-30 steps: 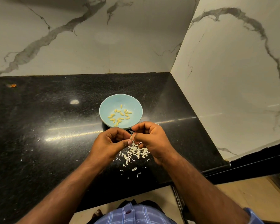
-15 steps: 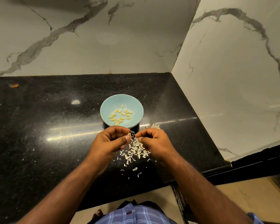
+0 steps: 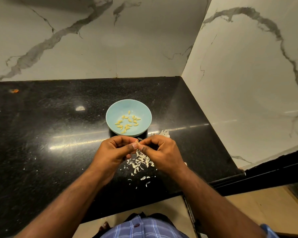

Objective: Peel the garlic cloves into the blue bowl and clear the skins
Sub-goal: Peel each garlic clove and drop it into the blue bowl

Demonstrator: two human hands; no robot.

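1. Pale yellow peeled garlic cloves point(image 3: 127, 122), small and curved, scattered inside blue bowl point(image 3: 113, 111) at 12 o'clock from hands.
2. Left hand point(image 3: 113, 152) and right hand point(image 3: 162, 152) curled, fingertips pinching one clove point(image 3: 136, 143) together.
3. White papery skins point(image 3: 140, 161) heaped on black surface point(image 3: 41, 134) beneath.

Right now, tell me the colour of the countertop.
Black with fine pale speckles, glossy; the countertop shows in the head view, the only one.

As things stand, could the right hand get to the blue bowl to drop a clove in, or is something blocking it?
Probably yes. The right hand sits just on the near side of the blue bowl, with only bare countertop between them. It is pinching a clove together with the left hand, which would have to let go first.
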